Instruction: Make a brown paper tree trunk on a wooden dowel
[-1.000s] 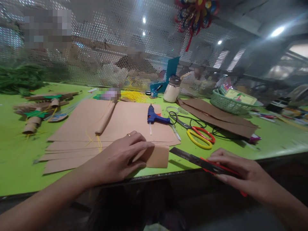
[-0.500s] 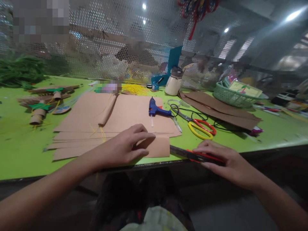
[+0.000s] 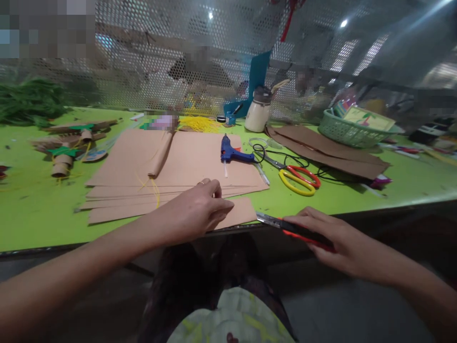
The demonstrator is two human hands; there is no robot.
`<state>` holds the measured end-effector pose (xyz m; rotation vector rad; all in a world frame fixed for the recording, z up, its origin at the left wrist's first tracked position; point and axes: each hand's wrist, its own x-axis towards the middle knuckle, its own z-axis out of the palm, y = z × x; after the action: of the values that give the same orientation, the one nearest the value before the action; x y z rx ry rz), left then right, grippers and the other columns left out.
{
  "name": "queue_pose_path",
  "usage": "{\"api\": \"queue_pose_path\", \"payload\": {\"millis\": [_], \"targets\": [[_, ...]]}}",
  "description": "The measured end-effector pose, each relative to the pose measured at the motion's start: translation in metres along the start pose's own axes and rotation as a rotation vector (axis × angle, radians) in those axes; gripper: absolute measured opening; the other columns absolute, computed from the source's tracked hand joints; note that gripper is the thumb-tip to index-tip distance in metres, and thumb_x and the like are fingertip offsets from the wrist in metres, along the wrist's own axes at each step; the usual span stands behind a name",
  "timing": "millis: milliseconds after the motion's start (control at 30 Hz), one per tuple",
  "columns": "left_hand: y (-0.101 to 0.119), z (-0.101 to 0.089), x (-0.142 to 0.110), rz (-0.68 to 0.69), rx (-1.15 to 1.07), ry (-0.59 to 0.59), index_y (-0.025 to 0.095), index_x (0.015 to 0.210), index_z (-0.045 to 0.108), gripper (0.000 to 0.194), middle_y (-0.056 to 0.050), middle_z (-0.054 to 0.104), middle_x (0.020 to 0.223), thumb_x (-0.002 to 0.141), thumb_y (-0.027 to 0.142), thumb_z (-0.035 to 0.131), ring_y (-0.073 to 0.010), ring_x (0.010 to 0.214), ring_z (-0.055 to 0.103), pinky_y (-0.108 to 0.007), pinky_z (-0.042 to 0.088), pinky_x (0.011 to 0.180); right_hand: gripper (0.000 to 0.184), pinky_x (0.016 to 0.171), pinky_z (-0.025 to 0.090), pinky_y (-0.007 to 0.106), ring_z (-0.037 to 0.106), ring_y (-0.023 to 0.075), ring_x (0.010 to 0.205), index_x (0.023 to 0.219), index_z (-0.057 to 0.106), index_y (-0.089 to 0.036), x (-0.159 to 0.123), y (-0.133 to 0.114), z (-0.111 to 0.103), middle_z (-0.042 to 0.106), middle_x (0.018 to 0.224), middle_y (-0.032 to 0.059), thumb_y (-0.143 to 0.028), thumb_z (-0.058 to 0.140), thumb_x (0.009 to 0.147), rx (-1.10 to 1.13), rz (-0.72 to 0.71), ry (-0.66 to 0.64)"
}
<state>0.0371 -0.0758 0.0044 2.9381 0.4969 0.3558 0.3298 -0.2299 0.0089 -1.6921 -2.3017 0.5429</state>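
Observation:
In the head view my left hand (image 3: 202,209) rests at the table's front edge. Its fingers are bent together over a small folded-looking piece of brown paper (image 3: 244,211), whose left part is hidden under the hand. My right hand (image 3: 330,238) is wrapped around a red and black utility knife (image 3: 303,233). The knife's metal blade points left, its tip at the paper's right edge. Behind my left hand lies a stack of larger brown paper sheets (image 3: 200,164). On the stack are a blue glue gun (image 3: 235,153) and a rolled brown paper tube (image 3: 160,155).
Scissors with red and yellow handles (image 3: 298,181) lie right of the stack, by the glue gun's black cord. Behind stand a cream jug (image 3: 257,114) and a green basket (image 3: 352,131). Dark brown sheets (image 3: 332,152) lie at right, small paper-roll crafts (image 3: 62,164) at left.
My left hand's fingers have curled more, and the small paper is now tilted. The knife has turned, showing its shiny blade, and shifted slightly right. The camera view has tipped down.

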Motion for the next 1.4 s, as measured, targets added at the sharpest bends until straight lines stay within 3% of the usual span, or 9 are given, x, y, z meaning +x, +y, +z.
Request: {"api": "queue_pose_path", "payload": {"millis": [167,367,700,1000,1200,1300,1400], "targets": [[-0.003,-0.006,0.003,0.064,0.087,-0.036,0.018,0.086,0.069,0.027,-0.009,0.055,0.092,0.095,0.026,0.044,-0.0203,0.085,0.051,-0.033,0.039,0.077,0.055,0.093,0.048,0.037,0.06,0.0226,0.105,0.133,0.053,-0.026,0.014,-0.004,0.002,0.058,0.115,0.0091,-0.008,0.052,0.08,-0.024,0.01,0.013],[-0.016,0.006,-0.002,0.098,-0.059,-0.047,0.017,0.111,0.065,0.029,-0.009,0.054,0.101,0.098,0.025,0.04,-0.0164,0.086,0.054,-0.028,0.042,0.077,0.038,0.079,0.049,0.031,0.06,0.0185,0.086,0.131,0.057,-0.026,0.023,0.001,0.011,0.057,0.099,0.0072,-0.023,0.052,0.094,-0.016,-0.06,0.079],[-0.018,0.012,-0.001,0.126,-0.042,0.028,0.017,0.111,0.067,0.032,-0.008,0.056,0.093,0.099,0.027,0.039,-0.0149,0.078,0.057,-0.025,0.042,0.069,0.037,0.077,0.048,0.026,0.06,0.0157,0.086,0.134,0.054,-0.026,-0.009,0.007,0.013,0.057,0.101,0.0072,-0.026,0.048,0.097,0.015,-0.054,0.07],[-0.017,0.012,-0.003,0.106,-0.039,0.0,0.017,0.115,0.066,0.035,-0.008,0.056,0.092,0.1,0.03,0.037,-0.0149,0.078,0.057,-0.025,0.043,0.07,0.035,0.076,0.048,0.027,0.06,0.0165,0.082,0.128,0.06,-0.02,0.015,-0.017,0.009,0.057,0.095,0.0074,-0.026,0.049,0.096,0.004,-0.083,0.073],[-0.017,0.013,-0.003,0.108,-0.03,0.014,0.018,0.115,0.066,0.035,-0.009,0.056,0.094,0.1,0.031,0.036,-0.0154,0.079,0.057,-0.026,0.043,0.071,0.039,0.087,0.051,0.034,0.063,0.0221,0.099,0.133,0.059,-0.025,0.011,-0.015,0.008,0.064,0.107,0.0112,-0.033,0.051,0.095,0.003,-0.015,0.034],[-0.018,0.013,-0.003,0.11,-0.038,0.01,0.018,0.116,0.065,0.035,-0.008,0.055,0.093,0.1,0.031,0.036,-0.0151,0.079,0.056,-0.025,0.043,0.071,0.04,0.097,0.048,0.042,0.059,0.0287,0.117,0.132,0.06,-0.03,0.0,-0.006,0.008,0.062,0.125,0.0134,-0.038,0.054,0.093,-0.021,0.03,0.04],[-0.019,0.014,-0.004,0.107,-0.045,0.01,0.019,0.117,0.065,0.035,-0.008,0.055,0.094,0.1,0.031,0.036,-0.0155,0.08,0.056,-0.026,0.043,0.071,0.041,0.1,0.046,0.046,0.055,0.0312,0.124,0.131,0.061,-0.031,-0.004,-0.003,0.008,0.06,0.131,0.0133,-0.04,0.055,0.092,-0.027,0.056,0.039]]}}
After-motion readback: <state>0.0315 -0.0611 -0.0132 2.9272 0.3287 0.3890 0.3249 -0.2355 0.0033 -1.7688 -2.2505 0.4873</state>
